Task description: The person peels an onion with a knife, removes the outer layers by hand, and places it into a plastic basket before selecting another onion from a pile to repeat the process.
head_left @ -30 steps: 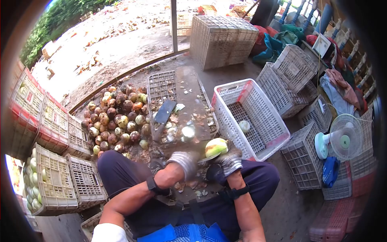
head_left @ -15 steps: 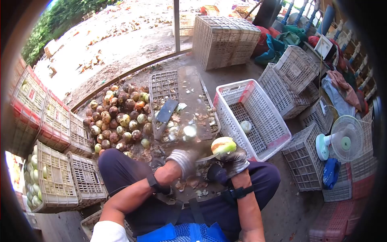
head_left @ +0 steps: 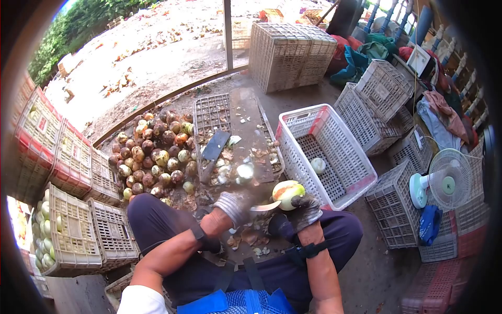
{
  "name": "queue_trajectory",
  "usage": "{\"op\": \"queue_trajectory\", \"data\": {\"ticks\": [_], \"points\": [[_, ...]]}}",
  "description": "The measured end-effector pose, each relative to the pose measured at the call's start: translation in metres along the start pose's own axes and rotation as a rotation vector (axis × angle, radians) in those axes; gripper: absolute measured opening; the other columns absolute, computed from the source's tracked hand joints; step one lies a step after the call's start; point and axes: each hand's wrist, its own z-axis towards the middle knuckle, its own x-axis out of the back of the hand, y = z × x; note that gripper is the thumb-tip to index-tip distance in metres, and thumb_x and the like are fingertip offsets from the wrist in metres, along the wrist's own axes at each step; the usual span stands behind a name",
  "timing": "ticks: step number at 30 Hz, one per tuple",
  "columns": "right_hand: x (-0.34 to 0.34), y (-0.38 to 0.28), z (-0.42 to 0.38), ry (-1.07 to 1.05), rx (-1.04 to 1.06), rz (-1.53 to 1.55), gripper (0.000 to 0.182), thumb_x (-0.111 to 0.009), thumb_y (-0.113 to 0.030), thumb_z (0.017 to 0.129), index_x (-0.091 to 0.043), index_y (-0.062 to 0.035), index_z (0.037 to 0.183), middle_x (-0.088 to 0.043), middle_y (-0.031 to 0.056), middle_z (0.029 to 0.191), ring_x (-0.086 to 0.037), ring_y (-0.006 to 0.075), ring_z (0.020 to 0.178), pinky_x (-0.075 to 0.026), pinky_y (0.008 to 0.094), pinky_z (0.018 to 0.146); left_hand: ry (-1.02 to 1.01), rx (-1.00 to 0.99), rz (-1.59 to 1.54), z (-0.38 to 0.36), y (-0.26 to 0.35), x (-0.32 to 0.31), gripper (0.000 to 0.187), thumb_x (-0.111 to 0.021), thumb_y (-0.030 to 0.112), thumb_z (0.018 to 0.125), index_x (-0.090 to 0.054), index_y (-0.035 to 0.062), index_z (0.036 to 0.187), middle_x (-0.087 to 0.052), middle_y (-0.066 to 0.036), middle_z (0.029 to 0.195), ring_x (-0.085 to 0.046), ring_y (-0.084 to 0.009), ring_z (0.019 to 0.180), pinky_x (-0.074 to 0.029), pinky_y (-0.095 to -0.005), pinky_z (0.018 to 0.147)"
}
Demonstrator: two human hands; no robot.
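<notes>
My left hand (head_left: pixel 233 208), in a striped grey glove and blurred by motion, is closed around a knife whose handle is hidden. The knife's blade (head_left: pixel 265 206) points right, its tip close against an onion (head_left: pixel 288 194). This onion is pale yellow-green with a brownish patch on top. Beneath and to the right of it, my gloved right hand (head_left: pixel 307 210) grips it, with the thumb against its side. In front of me lies a dirty board (head_left: pixel 246 115) resting on a crate, with a whitish peeled piece (head_left: pixel 245 171) and a dark flat blade (head_left: pixel 216 144) on it.
A heap of brown-purple onions (head_left: pixel 157 152) lies left of the board. To the right stands a white crate (head_left: pixel 361 186) holding one pale onion (head_left: pixel 318 165). Stacked crates (head_left: pixel 73 230) line the left, and a fan (head_left: pixel 448 180) stands on crates at right.
The onion has turned in my right hand, showing more pale surface and less brown. The knife blade has shifted slightly left and down along its side.
</notes>
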Motion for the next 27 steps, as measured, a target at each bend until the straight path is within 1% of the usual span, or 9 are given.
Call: {"op": "queue_trajectory", "data": {"ticks": [2, 5, 8, 11, 14, 17, 20, 23, 27], "points": [[0.003, -0.001, 0.001, -0.018, -0.007, 0.002, 0.058, -0.064, -0.005, 0.061, -0.05, 0.0069, 0.116, -0.059, 0.0228, 0.108, -0.058, 0.041, 0.098, -0.046, 0.0478, 0.094, 0.014, -0.033, 0.01, -0.001, 0.0, 0.001, 0.027, -0.056, 0.006, 0.07, -0.065, 0.0067, 0.095, -0.065, -0.015, 0.086, -0.064, -0.0332, 0.08, -0.051, -0.0413, 0.062], [0.002, 0.0, 0.001, -0.032, 0.003, -0.002, 0.059, -0.064, -0.007, 0.061, -0.05, 0.0067, 0.116, -0.058, 0.023, 0.108, -0.057, 0.0414, 0.099, -0.044, 0.0491, 0.096, 0.173, -0.105, 0.002, -0.001, -0.01, -0.016, 0.025, -0.056, 0.007, 0.071, -0.064, 0.0063, 0.095, -0.064, -0.015, 0.084, -0.063, -0.0336, 0.078, -0.051, -0.0415, 0.062], [0.0, 0.001, -0.001, -0.012, -0.057, 0.071, 0.059, -0.064, -0.009, 0.063, -0.049, 0.0064, 0.117, -0.057, 0.0226, 0.11, -0.056, 0.0409, 0.101, -0.043, 0.0501, 0.097, 0.349, -0.192, -0.059, -0.001, -0.008, -0.016, 0.022, -0.058, 0.009, 0.072, -0.063, 0.0053, 0.093, -0.064, -0.016, 0.082, -0.063, -0.0341, 0.076, -0.051, -0.0422, 0.06], [0.006, 0.007, 0.007, 0.054, -0.027, 0.086, 0.06, -0.064, -0.013, 0.064, -0.048, 0.0049, 0.119, -0.056, 0.0216, 0.112, -0.055, 0.0403, 0.102, -0.042, 0.051, 0.097, 0.288, -0.107, -0.058, 0.0, 0.005, -0.002, 0.024, -0.06, 0.011, 0.071, -0.062, 0.004, 0.094, -0.063, -0.017, 0.082, -0.063, -0.0346, 0.073, -0.051, -0.0432, 0.058], [-0.023, 0.005, -0.004, -0.015, -0.077, 0.092, 0.06, -0.065, -0.016, 0.064, -0.048, 0.0034, 0.119, -0.056, 0.0207, 0.112, -0.054, 0.0391, 0.103, -0.042, 0.052, 0.096, 0.155, 0.004, 0.022, 0.003, 0.013, 0.004, 0.025, -0.063, 0.015, 0.071, -0.062, 0.0036, 0.093, -0.063, -0.017, 0.081, -0.063, -0.034, 0.072, -0.05, -0.0436, 0.056], [-0.035, 0.003, -0.005, -0.128, -0.144, 0.06, 0.061, -0.065, -0.02, 0.064, -0.049, 0.0024, 0.118, -0.056, 0.0205, 0.111, -0.055, 0.0382, 0.101, -0.043, 0.0525, 0.094, 0.322, -0.138, 0.032, 0.005, -0.011, -0.016, 0.026, -0.065, 0.02, 0.072, -0.062, 0.0025, 0.091, -0.061, -0.017, 0.077, -0.062, -0.0338, 0.069, -0.048, -0.0438, 0.054], [-0.036, 0.004, -0.005, -0.18, -0.21, 0.085, 0.06, -0.066, -0.021, 0.064, -0.05, 0.0023, 0.117, -0.057, 0.0198, 0.11, -0.056, 0.0374, 0.1, -0.044, 0.0522, 0.093, 0.382, -0.187, 0.049, 0.005, -0.018, -0.017, 0.028, -0.066, 0.024, 0.073, -0.061, 0.0012, 0.089, -0.059, -0.017, 0.074, -0.06, -0.0336, 0.066, -0.047, -0.0442, 0.054], [-0.034, 0.005, -0.003, -0.237, -0.252, 0.107, 0.06, -0.066, -0.022, 0.063, -0.052, 0.0023, 0.116, -0.058, 0.0193, 0.109, -0.056, 0.037, 0.099, -0.045, 0.0516, 0.092, 0.492, -0.274, 0.036, 0.004, -0.017, -0.016, 0.025, -0.064, 0.023, 0.075, -0.06, 0.0006, 0.086, -0.057, -0.016, 0.072, -0.059, -0.0336, 0.064, -0.046, -0.0433, 0.054], [-0.044, 0.006, -0.008, -0.221, -0.245, 0.035, 0.06, -0.067, -0.023, 0.063, -0.053, 0.0028, 0.115, -0.059, 0.0195, 0.108, -0.056, 0.0372, 0.099, -0.046, 0.0513, 0.09, 0.322, -0.176, 0.023, 0.007, -0.011, -0.013, 0.018, -0.061, 0.016, 0.075, -0.06, 0.0017, 0.086, -0.059, -0.016, 0.072, -0.06, -0.0328, 0.065, -0.047, -0.0414, 0.053]]}}
